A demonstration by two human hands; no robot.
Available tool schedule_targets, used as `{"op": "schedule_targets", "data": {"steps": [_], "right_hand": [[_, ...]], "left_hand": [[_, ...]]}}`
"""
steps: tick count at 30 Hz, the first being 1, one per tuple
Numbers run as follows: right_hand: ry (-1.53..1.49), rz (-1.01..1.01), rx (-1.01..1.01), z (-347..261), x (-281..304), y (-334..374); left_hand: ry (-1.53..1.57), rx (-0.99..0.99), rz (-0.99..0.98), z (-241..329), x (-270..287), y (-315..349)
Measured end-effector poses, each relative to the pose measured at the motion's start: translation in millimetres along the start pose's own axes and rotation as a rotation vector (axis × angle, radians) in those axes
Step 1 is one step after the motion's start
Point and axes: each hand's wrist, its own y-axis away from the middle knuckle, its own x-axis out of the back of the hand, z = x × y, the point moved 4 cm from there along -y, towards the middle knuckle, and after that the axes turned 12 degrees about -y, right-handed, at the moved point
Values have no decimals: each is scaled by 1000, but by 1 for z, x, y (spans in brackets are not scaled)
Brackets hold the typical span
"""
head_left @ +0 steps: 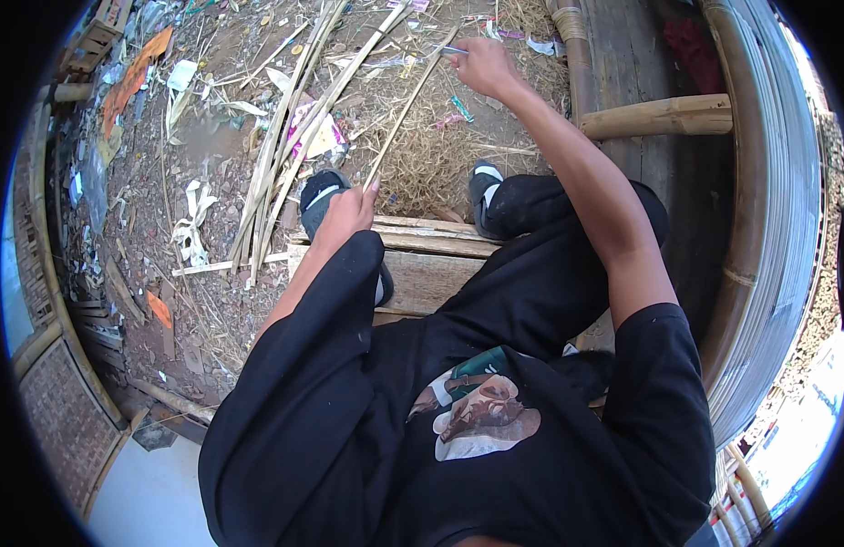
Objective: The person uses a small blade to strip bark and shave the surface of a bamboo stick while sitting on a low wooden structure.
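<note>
- Left hand (346,217) clamps on a thin strip (402,123).
- Right hand (486,69) clamps on a slim tool (453,49) near the strip's far end.
- Long strips (274,155) lie on the ground (214,146).

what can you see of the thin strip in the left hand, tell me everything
The thin strip is long, narrow and pale tan, looking like split bamboo or wood, and nearly straight. Its lower end is gripped by the left hand; it slants up and rightward above the littered ground. Its far end lies by a slim tool in the right hand; whether they touch is unclear.
</note>
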Motion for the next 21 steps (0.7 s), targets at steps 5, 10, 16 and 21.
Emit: {"op": "schedule_targets", "data": {"steps": [5, 10, 16, 21], "right_hand": [[113, -22, 47, 0, -12, 7], [-298, -191, -217, 18, -12, 1], [-1051, -323, -476, 32, -13, -4], [-577, -133, -352, 44, -11, -10]], "left_hand": [[41, 57, -15, 9, 11, 7], [57, 42, 31, 5, 5, 6], [107, 12, 23, 1, 3, 8], [105, 33, -29, 2, -1, 3]]}}
